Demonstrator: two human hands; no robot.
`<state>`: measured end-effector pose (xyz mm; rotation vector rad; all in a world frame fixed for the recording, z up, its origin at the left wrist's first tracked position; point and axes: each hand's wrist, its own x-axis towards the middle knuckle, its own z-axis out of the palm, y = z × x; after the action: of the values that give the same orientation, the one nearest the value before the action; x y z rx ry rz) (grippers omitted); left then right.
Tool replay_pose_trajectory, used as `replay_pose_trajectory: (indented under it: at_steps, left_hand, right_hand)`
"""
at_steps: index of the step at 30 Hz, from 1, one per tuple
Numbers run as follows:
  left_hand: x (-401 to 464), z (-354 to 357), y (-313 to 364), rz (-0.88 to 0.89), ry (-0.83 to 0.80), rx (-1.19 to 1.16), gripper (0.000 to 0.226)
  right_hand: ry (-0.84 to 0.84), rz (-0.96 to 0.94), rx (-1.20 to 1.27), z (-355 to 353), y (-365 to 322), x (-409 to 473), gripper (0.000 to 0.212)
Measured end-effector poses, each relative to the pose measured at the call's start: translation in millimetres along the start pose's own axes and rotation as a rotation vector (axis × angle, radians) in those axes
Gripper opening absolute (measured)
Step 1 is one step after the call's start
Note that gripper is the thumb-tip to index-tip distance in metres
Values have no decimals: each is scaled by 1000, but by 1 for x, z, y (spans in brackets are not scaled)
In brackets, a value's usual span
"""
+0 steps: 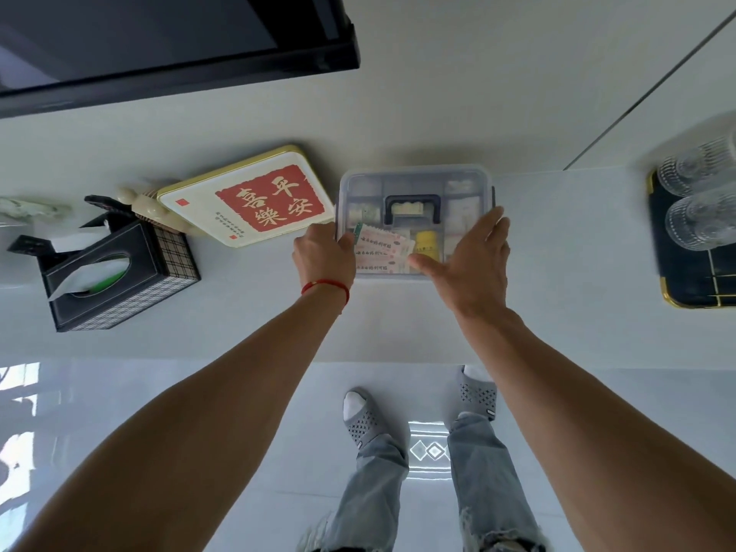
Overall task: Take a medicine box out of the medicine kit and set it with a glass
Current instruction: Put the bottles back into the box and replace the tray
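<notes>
You are looking down at a pale tabletop (557, 272) with both bare arms stretched forward. In front of you sits the medicine kit (416, 193), a clear plastic case with its lid closed and a dark carry handle (413, 207) lying flat on top. Through the lid you can make out pink-and-white medicine boxes (382, 253) at the near left and a yellow bottle (427, 243) beside them; the other compartments are too hazy to read.

Your left hand (324, 256), with a red string at the wrist, grasps the kit's near left corner, fingers curled over its edge. Your right hand (470, 256) lies released and flat on the right side of the lid, fingers straight and thumb spread toward the middle.

Just left of the kit, nearly touching it, a cream tray (247, 197) with a red panel of Chinese characters leans tilted. Further left stands a dark tissue box (119, 272). Far to the right, well apart from the kit, ribbed clear glasses (701, 221) rest on a black gold-rimmed tray (685, 288)
</notes>
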<state>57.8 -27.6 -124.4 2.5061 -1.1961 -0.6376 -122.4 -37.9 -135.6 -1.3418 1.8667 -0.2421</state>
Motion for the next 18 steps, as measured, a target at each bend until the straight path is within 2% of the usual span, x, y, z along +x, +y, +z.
replay_pose_trajectory:
  at_steps: [5, 11, 14, 16, 18]
  left_hand:
    - [4, -2, 11, -18, -21, -7, 29]
    - [8, -1, 18, 52, 30, -55, 30]
    - [10, -4, 18, 53, 1, -61, 28]
    - [7, -11, 21, 33, -85, -67, 26]
    - [-1, -21, 18, -11, -157, -72, 41]
  right_hand:
    - [15, -57, -1, -4, 1, 12, 138]
    - [-11, -94, -44, -13, -1, 28, 139]
    - [-58, -121, -62, -17, 7, 30, 129]
    - [-81, -140, -55, -26, 11, 25, 117]
    - [-45, -173, -55, -39, 17, 16, 100]
